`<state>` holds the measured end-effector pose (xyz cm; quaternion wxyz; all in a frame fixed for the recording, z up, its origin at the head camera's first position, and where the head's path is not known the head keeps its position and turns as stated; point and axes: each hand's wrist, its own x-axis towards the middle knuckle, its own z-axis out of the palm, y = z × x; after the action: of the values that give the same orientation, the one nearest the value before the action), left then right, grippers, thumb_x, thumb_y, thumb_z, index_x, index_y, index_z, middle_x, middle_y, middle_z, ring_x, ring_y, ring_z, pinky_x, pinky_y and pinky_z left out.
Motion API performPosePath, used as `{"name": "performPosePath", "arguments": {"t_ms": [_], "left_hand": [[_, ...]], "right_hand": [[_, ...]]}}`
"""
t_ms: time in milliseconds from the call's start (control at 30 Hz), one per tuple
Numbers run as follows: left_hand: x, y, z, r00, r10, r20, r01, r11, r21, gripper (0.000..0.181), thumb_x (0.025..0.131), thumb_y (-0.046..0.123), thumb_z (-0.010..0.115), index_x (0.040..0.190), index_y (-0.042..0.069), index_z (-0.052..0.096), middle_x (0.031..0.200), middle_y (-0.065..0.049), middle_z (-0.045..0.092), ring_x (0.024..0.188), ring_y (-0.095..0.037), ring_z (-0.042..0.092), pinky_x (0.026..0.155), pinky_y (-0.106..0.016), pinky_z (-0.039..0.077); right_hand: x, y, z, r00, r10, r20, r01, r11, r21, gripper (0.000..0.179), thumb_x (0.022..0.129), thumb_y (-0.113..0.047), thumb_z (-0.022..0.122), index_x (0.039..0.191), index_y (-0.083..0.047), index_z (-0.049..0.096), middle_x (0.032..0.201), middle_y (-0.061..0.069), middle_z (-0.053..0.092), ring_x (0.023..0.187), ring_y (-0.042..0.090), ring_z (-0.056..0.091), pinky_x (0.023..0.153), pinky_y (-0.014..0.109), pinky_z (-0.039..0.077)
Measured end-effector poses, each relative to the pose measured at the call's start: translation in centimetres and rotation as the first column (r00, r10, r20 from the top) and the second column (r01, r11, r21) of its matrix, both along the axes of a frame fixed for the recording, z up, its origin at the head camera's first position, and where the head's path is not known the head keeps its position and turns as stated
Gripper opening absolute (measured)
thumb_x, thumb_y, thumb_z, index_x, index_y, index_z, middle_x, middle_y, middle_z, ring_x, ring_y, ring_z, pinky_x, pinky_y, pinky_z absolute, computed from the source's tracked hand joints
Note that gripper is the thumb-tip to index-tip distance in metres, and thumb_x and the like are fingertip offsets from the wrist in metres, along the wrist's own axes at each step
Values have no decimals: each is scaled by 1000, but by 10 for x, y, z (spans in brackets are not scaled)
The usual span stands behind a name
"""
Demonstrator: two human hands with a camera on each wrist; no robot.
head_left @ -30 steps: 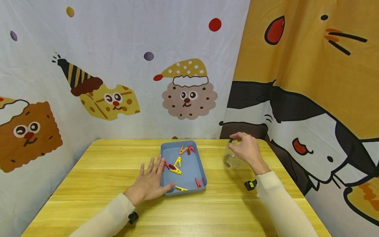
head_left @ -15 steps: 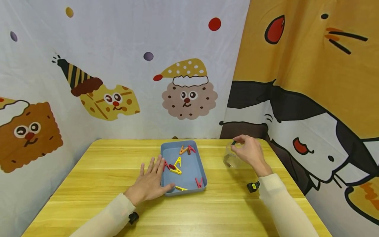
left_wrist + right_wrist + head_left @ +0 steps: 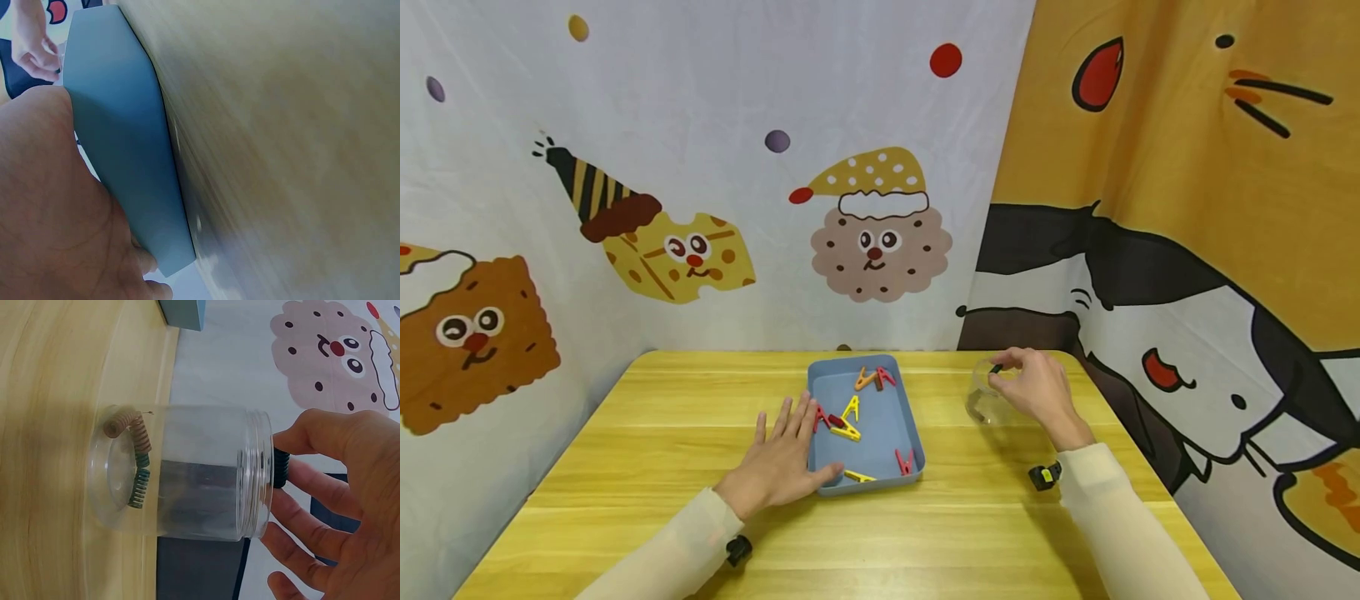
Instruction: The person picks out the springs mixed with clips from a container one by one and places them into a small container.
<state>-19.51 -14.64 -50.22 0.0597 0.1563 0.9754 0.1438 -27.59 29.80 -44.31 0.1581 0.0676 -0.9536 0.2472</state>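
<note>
Pinching a dark spring [image 3: 281, 470] between thumb and finger of the right hand [image 3: 1041, 396]. Held at the mouth of a clear, upright jar [image 3: 200, 434], perhaps past the rim, though hard to tell. Below, reddish and green coils [image 3: 142, 434] at the jar's bottom. Farther left, touching the side of a blue-grey tray [image 3: 880, 437] with the left hand [image 3: 775, 468], fingers spread. Inside, scattered red, yellow and orange clips [image 3: 847, 432]. Underneath, a wood-grain table [image 3: 662, 433].

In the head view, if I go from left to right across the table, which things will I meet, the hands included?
Left hand → blue-grey tray → clear threaded-neck jar → right hand.
</note>
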Motion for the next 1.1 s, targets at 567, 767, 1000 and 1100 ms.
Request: {"name": "performPosePath", "arguments": {"t_ms": [567, 767, 1000, 1100], "left_hand": [[0, 0, 1, 1000, -3, 8, 3, 1000, 12, 122, 108, 81, 63, 188, 3, 11, 198, -16, 2, 184, -50, 8, 141, -86, 6], [0, 0, 1, 1000, -3, 8, 3, 1000, 12, 122, 108, 81, 62, 188, 3, 11, 198, -16, 2, 184, -50, 8, 141, -86, 6], [1, -1, 1, 1000, -1, 9, 1, 1000, 10, 122, 108, 81, 62, 188, 4, 11, 198, -15, 2, 184, -50, 8, 141, -86, 7], [1, -1, 1, 1000, -1, 8, 1, 1000, 10, 122, 108, 81, 62, 188, 3, 11, 198, -16, 2, 184, -50, 8, 141, -86, 7]], "right_hand": [[4, 2, 0, 999, -36, 20, 36, 999, 1, 27, 104, -26, 86, 126, -12, 89, 133, 21, 80, 120, 48, 75, 105, 68, 57], [4, 3, -2, 999, -32, 11, 32, 999, -1, 27, 104, -26, 85, 126, -11, 89, 133, 22, 80, 120, 49, 76, 105, 68, 57], [6, 4, -1, 999, -37, -3, 37, 999, -2, 26, 104, -26, 85, 124, -10, 89, 133, 23, 80, 123, 51, 75, 107, 69, 56], [6, 4, -1, 999, -31, -13, 31, 1000, -2, 25, 103, -24, 86, 124, -10, 90, 131, 23, 81, 122, 51, 75, 107, 69, 56]]}}
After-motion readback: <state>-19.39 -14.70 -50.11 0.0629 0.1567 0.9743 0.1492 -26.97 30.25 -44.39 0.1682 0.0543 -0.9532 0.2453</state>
